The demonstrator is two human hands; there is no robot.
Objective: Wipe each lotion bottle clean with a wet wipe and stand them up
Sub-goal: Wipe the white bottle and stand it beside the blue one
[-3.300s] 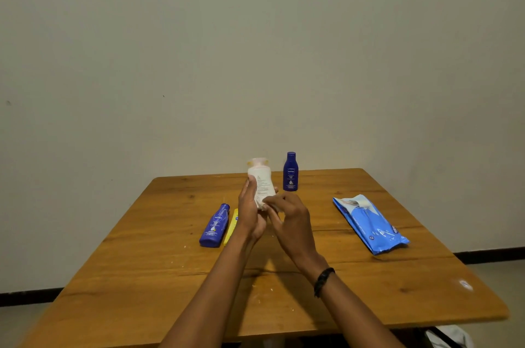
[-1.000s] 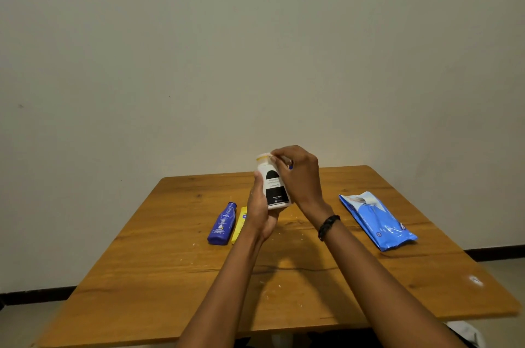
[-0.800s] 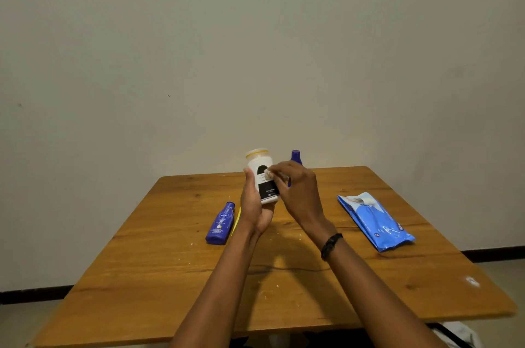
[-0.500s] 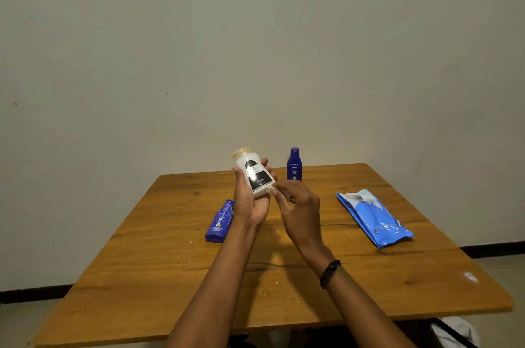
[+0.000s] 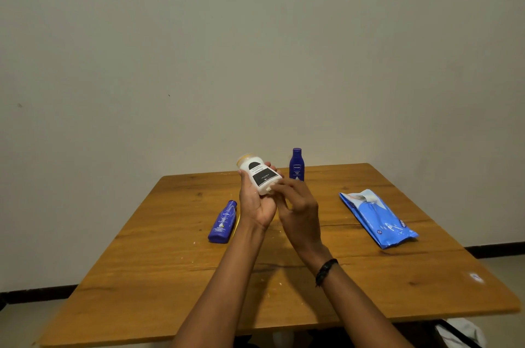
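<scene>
My left hand [image 5: 255, 202] grips a white lotion bottle [image 5: 257, 174] with a black label and pale yellow cap, held above the table and tilted cap-up to the left. My right hand [image 5: 298, 205] pinches a small wet wipe [image 5: 269, 189] against the bottle's lower end; little of the wipe shows. One blue lotion bottle [image 5: 297, 165] stands upright at the table's far middle. Another blue lotion bottle [image 5: 223, 222] lies flat left of my left wrist. A thin yellow strip [image 5: 237, 219] shows beside it, mostly hidden by my arm.
A blue wet-wipe pack [image 5: 376, 218] lies flat on the right side of the wooden table [image 5: 170, 276]. The table's far edge meets a plain wall. A small white speck sits near the right front corner.
My left hand tilted the white bottle's cap to the left. My right hand slid from the cap down to the bottle's lower end. The upright blue bottle is in sight again.
</scene>
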